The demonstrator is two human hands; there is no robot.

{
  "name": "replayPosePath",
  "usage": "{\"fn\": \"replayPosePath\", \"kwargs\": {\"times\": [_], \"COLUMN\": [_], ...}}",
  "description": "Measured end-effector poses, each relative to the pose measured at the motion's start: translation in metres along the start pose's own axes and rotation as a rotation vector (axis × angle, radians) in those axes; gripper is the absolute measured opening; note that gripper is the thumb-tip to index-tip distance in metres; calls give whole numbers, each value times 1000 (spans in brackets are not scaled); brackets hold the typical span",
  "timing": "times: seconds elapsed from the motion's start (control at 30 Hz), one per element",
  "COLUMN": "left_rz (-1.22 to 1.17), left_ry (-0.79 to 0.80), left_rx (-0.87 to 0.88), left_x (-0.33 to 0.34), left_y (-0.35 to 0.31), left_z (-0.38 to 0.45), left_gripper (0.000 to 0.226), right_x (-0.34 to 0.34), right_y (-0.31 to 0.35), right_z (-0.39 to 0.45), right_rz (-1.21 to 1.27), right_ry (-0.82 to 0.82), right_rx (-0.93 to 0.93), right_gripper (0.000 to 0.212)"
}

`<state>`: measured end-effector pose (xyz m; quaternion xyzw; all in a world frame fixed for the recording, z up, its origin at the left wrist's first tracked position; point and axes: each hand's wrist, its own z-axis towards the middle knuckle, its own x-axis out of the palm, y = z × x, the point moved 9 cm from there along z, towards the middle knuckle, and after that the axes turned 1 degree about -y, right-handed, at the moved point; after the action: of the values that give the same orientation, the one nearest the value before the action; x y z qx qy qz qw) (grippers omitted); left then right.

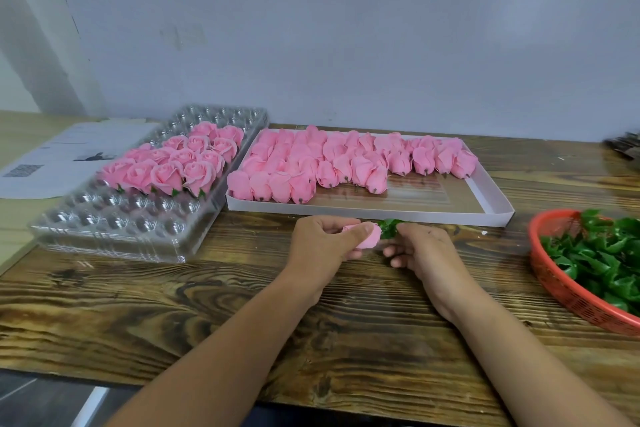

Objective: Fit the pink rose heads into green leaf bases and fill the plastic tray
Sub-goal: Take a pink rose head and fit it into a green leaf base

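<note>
My left hand [323, 241] grips a pink rose head [370, 238] just above the wooden table, its base pointing right. My right hand [424, 250] pinches a green leaf base [389, 228] right against that rose's base. The clear plastic tray [114, 236] stands at the left and holds several finished roses [176, 166] in its middle rows; its near and far cups show bare. A shallow white box [491, 215] behind my hands holds several loose pink rose heads [346, 163].
A red basket [554, 284] full of green leaf bases [602, 260] sits at the right table edge. Printed paper [65, 156] lies at the far left beside the tray. A grey wall stands close behind the table. Dark items [627, 146] lie at the far right.
</note>
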<state>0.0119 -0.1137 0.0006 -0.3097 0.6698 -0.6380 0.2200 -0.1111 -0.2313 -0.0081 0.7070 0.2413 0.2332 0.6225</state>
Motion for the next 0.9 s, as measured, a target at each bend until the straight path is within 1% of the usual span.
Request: {"fn": "replayPosePath", "kwargs": {"times": [0.1,0.2,0.3,0.47,0.6,0.7,0.8,0.9], "left_rz": [-13,-8,0,25,31,30,51,44], "left_ry": [7,3,-11,-46,-53,-53,-48,-26], "left_rx": [-10,-11,-14,-10,-10,-7,-4,0], "left_x": [0,0,-1,-4,-4,-3,-2,0], "left_y": [1,1,2,3,3,1,0,-1], "left_z": [0,0,1,2,1,0,0,-1], "left_gripper": [10,6,7,10,11,13,20,20], "right_x": [-1,-1,-1,4,7,5,3,2], "right_y": [-3,-3,1,16,22,24,25,27], "right_z": [2,2,-1,-10,-15,-16,-16,-18], "right_rz": [-13,-102,-227,-354,-458,-497,-519,-552], "right_ry": [-8,-14,-31,-50,-70,-117,-154,-171], "right_rx": [22,-8,-92,-268,-346,-356,-339,-343], "right_gripper": [37,37,37,36,34,35,38,40]}}
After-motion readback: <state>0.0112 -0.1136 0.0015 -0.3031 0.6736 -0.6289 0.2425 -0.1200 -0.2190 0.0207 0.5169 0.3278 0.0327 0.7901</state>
